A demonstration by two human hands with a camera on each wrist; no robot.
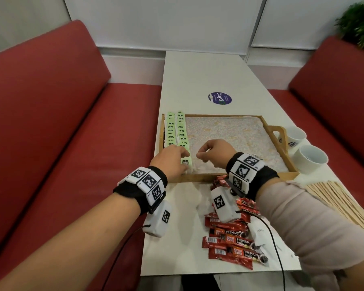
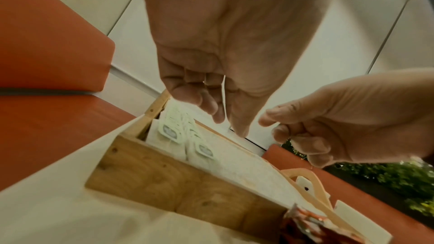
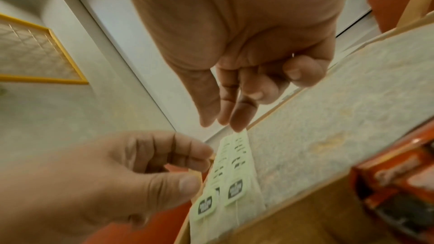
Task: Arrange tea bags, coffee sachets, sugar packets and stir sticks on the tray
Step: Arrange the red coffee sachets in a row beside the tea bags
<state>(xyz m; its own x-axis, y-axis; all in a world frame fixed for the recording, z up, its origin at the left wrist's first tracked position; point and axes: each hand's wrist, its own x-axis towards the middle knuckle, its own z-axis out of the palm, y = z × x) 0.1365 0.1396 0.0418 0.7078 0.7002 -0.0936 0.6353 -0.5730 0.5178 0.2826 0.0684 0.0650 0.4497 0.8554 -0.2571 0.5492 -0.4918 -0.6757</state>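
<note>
Head view: green-tagged tea bags (image 1: 178,131), two rows.

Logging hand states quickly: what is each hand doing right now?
Left hand: fingers loosely curled over the tea bags, a thin string at its palm; grip unclear.
Right hand: fingers curled, nothing visibly held.
</note>
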